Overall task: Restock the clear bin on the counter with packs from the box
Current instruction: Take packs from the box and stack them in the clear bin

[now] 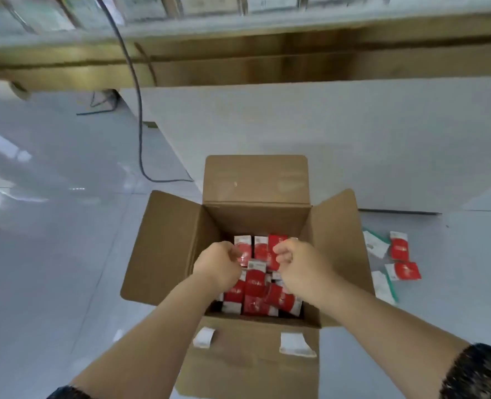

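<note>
Here left hand (219, 262), right hand (299, 264) (grips curled) seemingly pinch packs (255, 283) in box (255, 181)

A glossy pale grey tiled floor (51, 226) reflects bright patches of light. A dark cable (139, 125) hangs down and trails across it, beside a white cabinet panel (325, 139). Beyond stands blurred wooden shelving (238, 67).

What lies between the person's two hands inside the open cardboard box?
Red packs fill the gap between the left hand and right hand, inside the box, seen in the head view.
</note>
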